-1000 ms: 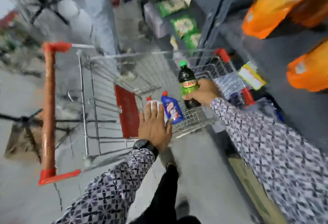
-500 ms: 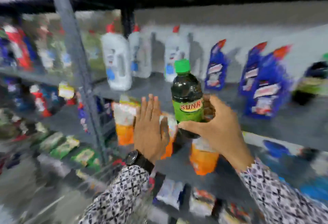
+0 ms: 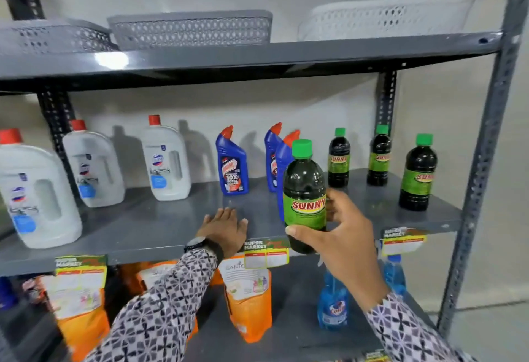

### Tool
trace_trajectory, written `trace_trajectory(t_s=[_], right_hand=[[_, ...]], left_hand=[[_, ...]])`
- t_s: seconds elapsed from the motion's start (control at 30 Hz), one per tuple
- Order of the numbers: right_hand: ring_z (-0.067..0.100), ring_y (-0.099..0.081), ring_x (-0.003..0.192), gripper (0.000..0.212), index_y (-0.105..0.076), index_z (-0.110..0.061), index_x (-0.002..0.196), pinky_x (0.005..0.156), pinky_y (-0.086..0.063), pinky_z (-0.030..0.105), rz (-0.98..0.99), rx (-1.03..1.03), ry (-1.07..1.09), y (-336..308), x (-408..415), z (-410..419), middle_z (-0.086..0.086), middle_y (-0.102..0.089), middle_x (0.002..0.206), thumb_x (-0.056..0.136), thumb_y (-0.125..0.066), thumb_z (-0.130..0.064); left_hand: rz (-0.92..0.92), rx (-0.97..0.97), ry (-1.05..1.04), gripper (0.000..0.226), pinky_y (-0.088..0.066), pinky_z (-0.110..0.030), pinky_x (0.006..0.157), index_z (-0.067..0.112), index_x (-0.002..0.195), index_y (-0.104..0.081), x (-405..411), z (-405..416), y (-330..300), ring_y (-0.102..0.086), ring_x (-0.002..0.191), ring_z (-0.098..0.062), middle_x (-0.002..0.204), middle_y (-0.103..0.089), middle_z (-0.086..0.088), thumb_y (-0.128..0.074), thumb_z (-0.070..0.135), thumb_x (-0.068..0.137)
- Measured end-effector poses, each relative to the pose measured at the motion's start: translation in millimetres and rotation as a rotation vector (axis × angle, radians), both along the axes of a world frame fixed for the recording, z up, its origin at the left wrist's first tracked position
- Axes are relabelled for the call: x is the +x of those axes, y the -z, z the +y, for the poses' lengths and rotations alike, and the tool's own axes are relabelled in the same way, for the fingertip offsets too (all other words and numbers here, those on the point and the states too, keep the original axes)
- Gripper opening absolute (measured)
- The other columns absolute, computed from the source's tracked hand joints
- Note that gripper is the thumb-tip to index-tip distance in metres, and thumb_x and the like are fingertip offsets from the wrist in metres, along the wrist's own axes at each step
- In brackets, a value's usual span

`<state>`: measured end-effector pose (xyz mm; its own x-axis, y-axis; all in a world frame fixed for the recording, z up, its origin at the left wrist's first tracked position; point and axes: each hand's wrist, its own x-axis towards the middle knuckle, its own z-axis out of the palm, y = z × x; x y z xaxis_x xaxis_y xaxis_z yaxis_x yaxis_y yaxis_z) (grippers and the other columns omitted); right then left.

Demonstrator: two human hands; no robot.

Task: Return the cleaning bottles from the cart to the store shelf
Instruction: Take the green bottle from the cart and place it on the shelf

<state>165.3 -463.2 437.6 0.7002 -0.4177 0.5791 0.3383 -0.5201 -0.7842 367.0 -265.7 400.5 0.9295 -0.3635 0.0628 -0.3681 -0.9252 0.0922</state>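
My right hand [image 3: 340,235] grips a dark Sunny bottle [image 3: 304,189] with a green cap and green label, upright, just in front of the grey middle shelf [image 3: 160,224]. My left hand [image 3: 224,228] lies flat, fingers spread, on the shelf's front part, holding nothing. Three more Sunny bottles [image 3: 338,158] stand at the shelf's right. Blue toilet-cleaner bottles [image 3: 232,162] with red caps stand mid-shelf, one partly hidden behind the held bottle. White jugs [image 3: 166,159] with red caps stand at the left. The cart is out of view.
Grey and white perforated baskets [image 3: 190,29] sit on the top shelf. Below, orange refill pouches [image 3: 249,298] and blue spray bottles [image 3: 333,304] stand. Price tags [image 3: 266,252] hang on the shelf edge. A grey upright post [image 3: 483,161] bounds the right side.
The view swung from the cart up to the shelf. My right hand carried the Sunny bottle from the cart to the middle shelf; my left hand came down onto the shelf.
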Motion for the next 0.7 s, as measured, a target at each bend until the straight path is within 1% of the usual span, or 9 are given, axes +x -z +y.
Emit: trace_trajectory(t_s=[0.1, 0.2, 0.27, 0.37, 0.4, 0.47, 0.53, 0.63, 0.7], right_hand=[[-0.008, -0.069, 0.095, 0.067, -0.067, -0.034, 0.118, 0.073, -0.054, 0.006, 0.018, 0.021, 0.022, -0.5, -0.4, -10.3, -0.019, -0.077, 0.102, 0.058, -0.098, -0.04], [-0.01, -0.07, 0.091, 0.065, -0.066, -0.035, 0.115, 0.071, -0.055, 0.006, 0.018, 0.047, 0.05, -4.7, 3.4, -27.9, -0.021, -0.076, 0.101, 0.058, -0.098, -0.038], [-0.006, -0.073, 0.088, 0.065, -0.066, -0.032, 0.116, 0.073, -0.058, 0.012, 0.025, 0.058, 0.098, -7.2, 14.4, -47.1, -0.018, -0.077, 0.102, 0.059, -0.098, -0.04], [0.01, -0.076, 0.094, 0.066, -0.063, -0.031, 0.118, 0.087, -0.062, 0.039, 0.061, 0.047, 0.199, -8.0, 43.6, -85.6, -0.011, -0.078, 0.108, 0.062, -0.095, -0.044], [0.015, -0.075, 0.097, 0.066, -0.062, -0.029, 0.12, 0.091, -0.061, 0.044, 0.085, 0.038, 0.227, -7.8, 53.8, -98.5, -0.008, -0.078, 0.11, 0.064, -0.094, -0.042], [0.022, -0.074, 0.104, 0.064, -0.062, -0.021, 0.124, 0.095, -0.059, 0.042, 0.136, 0.022, 0.264, -5.8, 72.7, -122.0, 0.0, -0.078, 0.115, 0.07, -0.094, -0.035], [0.027, -0.073, 0.109, 0.064, -0.062, -0.015, 0.126, 0.095, -0.056, 0.039, 0.175, 0.029, 0.282, -2.5, 86.8, -139.8, 0.006, -0.077, 0.117, 0.072, -0.093, -0.03], [0.03, -0.072, 0.112, 0.065, -0.061, -0.014, 0.126, 0.099, -0.057, 0.046, 0.225, 0.022, 0.276, 2.1, 102.5, -153.0, 0.007, -0.077, 0.12, 0.072, -0.093, -0.03], [0.03, -0.072, 0.112, 0.065, -0.06, -0.014, 0.125, 0.099, -0.056, 0.047, 0.242, 0.019, 0.264, 6.5, 109.9, -155.5, 0.008, -0.077, 0.12, 0.071, -0.094, -0.03]], left_hand=[[0.007, 0.046, 0.004, 0.073, -0.007, -0.051, 0.13, 0.011, 0.162, -0.011, 4.2, 1.1, 1.7, -0.007, 0.161, -0.024, 0.174, -0.006, -0.007, -0.009, 0.051, 0.101], [-0.005, 0.064, 0.004, 0.073, -0.007, -0.051, 0.13, 0.012, 0.162, -0.011, 1.0, 0.0, 2.9, -0.007, 0.161, -0.025, 0.174, -0.006, -0.008, -0.007, 0.051, 0.1], [-0.011, 0.024, -0.017, 0.07, -0.007, -0.049, 0.13, 0.011, 0.162, -0.011, -1.1, -1.2, 1.5, -0.009, 0.161, -0.024, 0.173, -0.008, -0.007, -0.011, 0.048, 0.104], [-0.018, 0.022, -0.017, 0.07, -0.008, -0.048, 0.13, 0.012, 0.162, -0.012, -1.4, -2.3, 1.4, -0.01, 0.161, -0.023, 0.173, -0.009, -0.007, -0.01, 0.049, 0.103], [-0.017, 0.016, -0.019, 0.07, -0.008, -0.047, 0.13, 0.012, 0.162, -0.013, -1.7, -2.6, 1.6, -0.011, 0.161, -0.023, 0.173, -0.01, -0.008, -0.01, 0.049, 0.103], [-0.012, 0.015, -0.03, 0.07, -0.008, -0.047, 0.13, 0.011, 0.162, -0.012, -2.2, -2.2, 1.1, -0.01, 0.161, -0.023, 0.173, -0.009, -0.007, -0.01, 0.049, 0.103], [-0.015, 0.041, -0.029, 0.07, -0.007, -0.047, 0.13, 0.011, 0.162, -0.01, -3.1, -3.1, 0.5, -0.008, 0.161, -0.023, 0.174, -0.007, -0.007, -0.009, 0.049, 0.104], [-0.009, 0.048, -0.034, 0.069, -0.006, -0.046, 0.131, 0.012, 0.163, -0.009, -4.7, -4.8, -0.9, -0.006, 0.161, -0.022, 0.174, -0.005, -0.006, -0.01, 0.048, 0.104], [-0.006, 0.042, -0.041, 0.068, -0.006, -0.045, 0.131, 0.013, 0.163, -0.009, -6.5, -5.1, -1.6, -0.006, 0.161, -0.021, 0.174, -0.005, -0.005, -0.01, 0.048, 0.104]])
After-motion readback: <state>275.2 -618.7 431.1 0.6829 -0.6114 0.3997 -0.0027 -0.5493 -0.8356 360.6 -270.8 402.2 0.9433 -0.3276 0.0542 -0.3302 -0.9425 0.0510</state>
